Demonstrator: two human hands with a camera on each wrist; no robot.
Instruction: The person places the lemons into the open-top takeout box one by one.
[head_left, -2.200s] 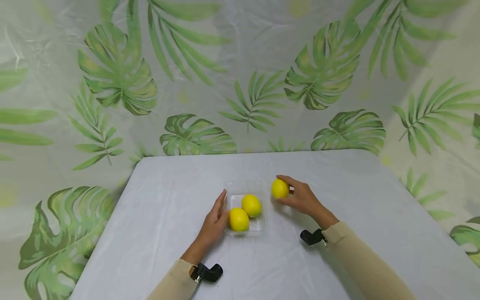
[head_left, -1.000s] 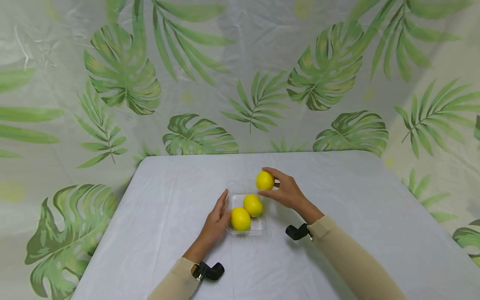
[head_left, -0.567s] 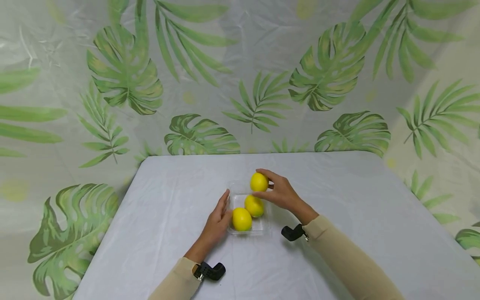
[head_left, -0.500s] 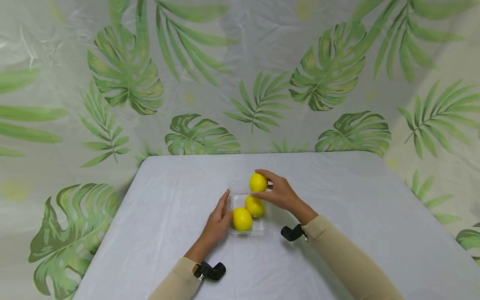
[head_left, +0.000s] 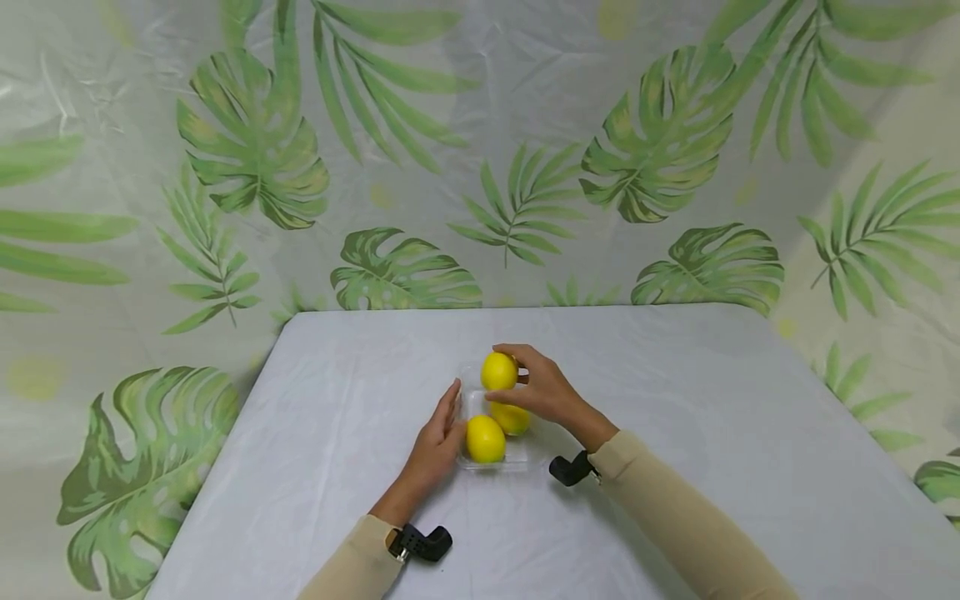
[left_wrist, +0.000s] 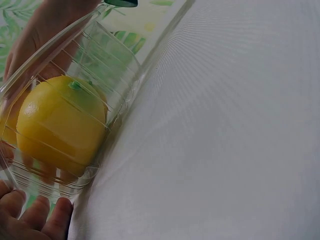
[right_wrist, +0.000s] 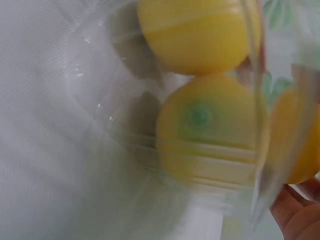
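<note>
My right hand [head_left: 549, 392] pinches a lemon [head_left: 499, 370] between thumb and fingers, over the far end of a clear plastic container [head_left: 517, 457]. Inside the container lie two more lemons: a near one [head_left: 485, 439] at the front left, and another [head_left: 513, 419] partly covered by my right thumb. My left hand [head_left: 432, 442] rests along the container's left side with its fingers extended. Through the clear wall, the left wrist view shows a lemon [left_wrist: 60, 125] with a green tip. In the right wrist view the held lemon [right_wrist: 296, 140] appears at the right edge, behind the blurred wall.
A white cloth covers the table [head_left: 360, 375]. Behind it hangs a leaf-patterned sheet [head_left: 525, 100]. A black wrist camera [head_left: 423, 543] is strapped to my left wrist, and another black camera [head_left: 572, 469] to my right wrist.
My right hand has carried its lemon leftward from beside the container to over its far end. My left hand has stayed at the container's side, and the other two lemons remain in it.
</note>
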